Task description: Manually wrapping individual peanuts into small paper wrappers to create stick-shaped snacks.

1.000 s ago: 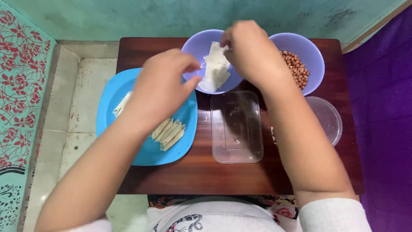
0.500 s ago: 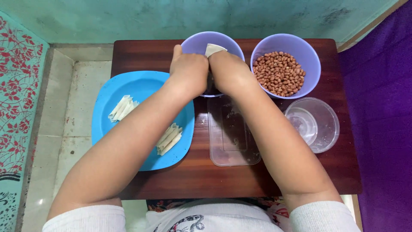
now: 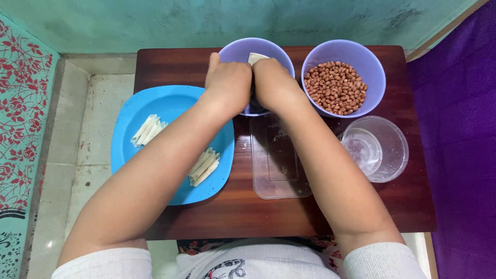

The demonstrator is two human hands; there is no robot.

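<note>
My left hand [image 3: 226, 85] and my right hand [image 3: 275, 82] are pressed together side by side over the near rim of a lilac bowl [image 3: 235, 50] at the back of a small dark wooden table [image 3: 268, 217]. A pale dough sheet [image 3: 257, 57] sticks out between and beyond my fingers. Both hands are closed around it; the part inside my grip is hidden. To the left lies a blue plate [image 3: 155, 101] with two groups of rolled pale sticks [image 3: 148, 129] [image 3: 205, 166]. Under my right forearm sits a clear rectangular tray [image 3: 279, 170].
A second lilac bowl [image 3: 365, 54] full of peanuts [image 3: 336, 87] stands at the back right. In front of it is a clear round bowl [image 3: 387, 150] with a smaller clear dish inside. Tiled floor lies left, purple cloth right, a green wall behind.
A second ago my hands were apart, holding the dough sheet open above the bowl. They have come together and lowered onto the bowl's near edge, folding the sheet between them.
</note>
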